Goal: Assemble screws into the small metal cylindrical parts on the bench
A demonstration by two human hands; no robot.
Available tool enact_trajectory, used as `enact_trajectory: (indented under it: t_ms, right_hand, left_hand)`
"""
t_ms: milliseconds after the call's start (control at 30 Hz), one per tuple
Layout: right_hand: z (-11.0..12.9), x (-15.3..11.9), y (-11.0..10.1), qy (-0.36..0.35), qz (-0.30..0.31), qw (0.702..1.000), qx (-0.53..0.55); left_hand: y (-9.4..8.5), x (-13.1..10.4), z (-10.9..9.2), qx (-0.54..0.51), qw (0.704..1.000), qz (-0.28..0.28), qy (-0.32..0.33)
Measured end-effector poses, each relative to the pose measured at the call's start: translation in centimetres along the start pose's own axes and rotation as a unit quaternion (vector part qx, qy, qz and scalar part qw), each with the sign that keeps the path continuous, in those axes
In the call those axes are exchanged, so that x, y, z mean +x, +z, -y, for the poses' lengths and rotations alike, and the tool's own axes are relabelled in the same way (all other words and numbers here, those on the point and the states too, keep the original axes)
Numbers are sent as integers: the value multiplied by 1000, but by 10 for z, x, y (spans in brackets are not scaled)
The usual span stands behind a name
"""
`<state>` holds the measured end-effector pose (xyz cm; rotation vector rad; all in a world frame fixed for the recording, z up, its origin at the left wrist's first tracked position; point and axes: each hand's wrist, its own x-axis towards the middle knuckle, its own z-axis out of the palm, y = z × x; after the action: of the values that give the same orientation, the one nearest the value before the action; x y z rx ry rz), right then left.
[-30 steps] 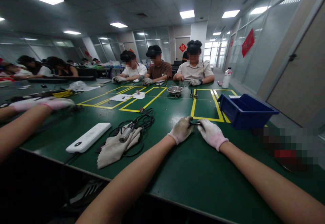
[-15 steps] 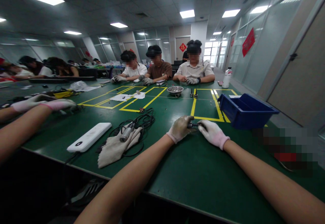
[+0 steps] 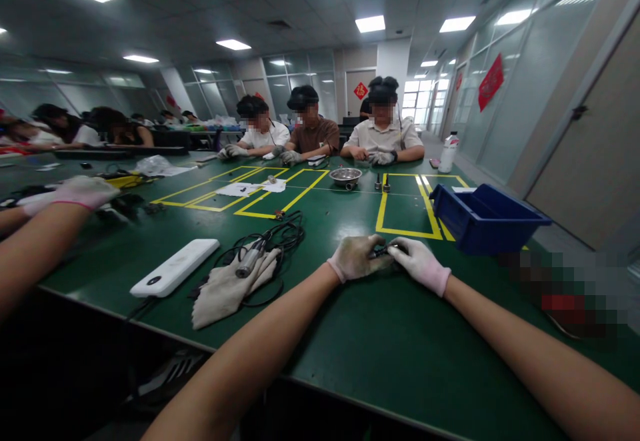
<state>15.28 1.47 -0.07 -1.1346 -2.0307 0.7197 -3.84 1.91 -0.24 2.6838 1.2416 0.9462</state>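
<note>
I see one small dark metal part caught between my two gloved hands, just on the near side of the yellow-taped box marked on the green desk. My left hand, in a soiled glove, lies knuckles up with its fingers curled over the part's left end. My right hand, in a cleaner white glove with a pink cuff, pinches the right end with thumb and forefinger. The two hands touch across the part, and both rest low on the desk, with my bare forearms stretched forward and converging on that spot. What kind of part it is I cannot tell; too little of it shows.

To the right of the taped box stands one blue bin. At the far edge of the box stand two small upright dark pieces, and just left of them one metal bowl. Well to the left of the box I count one grey cloth with a metal tool lying on it among black cables, and one flat white device beside that. Beyond the box, three people sit in a row at the desk's far side. At the far left, a co-worker's gloved hand lies on the desk.
</note>
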Motion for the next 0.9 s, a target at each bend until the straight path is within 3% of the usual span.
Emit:
enact_trajectory:
  t_ms: [167,267,333,433,533,733,900]
  right_hand:
    - [-16,8,10,110,-82,975,175]
    - [-27,13,13,127,-142,954,232]
    - [-28,13,13,128,-151,950,241]
    - [-20,10,11,108,-107,966,209]
    - [-9,5,10,86,-67,985,130]
    - [-3,-4,13,0,-101,991,-92]
    - [-7,-4,15,5,-102,987,-121]
  left_hand:
    - [6,6,-3,-127,985,-68,-93]
    - [15,10,-1,-197,969,-62,-134]
    - [21,12,3,-231,957,-53,-166]
    - [27,14,8,-255,942,-60,-208]
    - [25,12,9,-242,946,-55,-210]
    - [12,4,2,-146,977,-26,-150]
    - [10,5,0,-116,985,-21,-129]
